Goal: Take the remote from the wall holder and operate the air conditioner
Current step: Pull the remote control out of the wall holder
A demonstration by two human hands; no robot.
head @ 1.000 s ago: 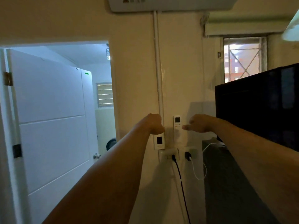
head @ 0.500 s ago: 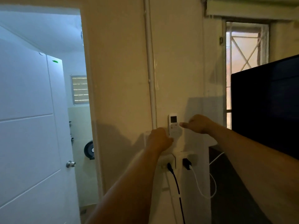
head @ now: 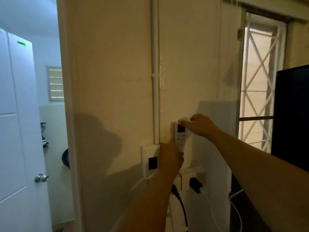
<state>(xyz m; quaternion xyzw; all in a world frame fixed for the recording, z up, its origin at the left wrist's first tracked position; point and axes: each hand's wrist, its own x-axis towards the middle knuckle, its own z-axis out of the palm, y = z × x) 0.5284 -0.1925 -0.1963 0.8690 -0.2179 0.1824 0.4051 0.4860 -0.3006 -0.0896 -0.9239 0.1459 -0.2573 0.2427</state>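
A small white remote (head: 181,138) with a dark display stands upright against the cream wall, just right of a white conduit pipe. My right hand (head: 199,125) pinches its top edge with fingertips. My left hand (head: 170,157) is closed around its lower part, one finger lying along the remote's left side. The wall holder is hidden behind my left hand. The air conditioner is out of view.
A white switch box (head: 149,160) sits left of my left hand. Wall sockets (head: 192,177) below hold a black plug and a charger with a white cable. A dark screen (head: 291,114) stands at right, a barred window (head: 257,77) behind it, an open white door (head: 18,114) at left.
I have moved closer to the wall. My right hand went from pointing beside the remote to gripping its top, and my left hand rose onto the remote's lower part.
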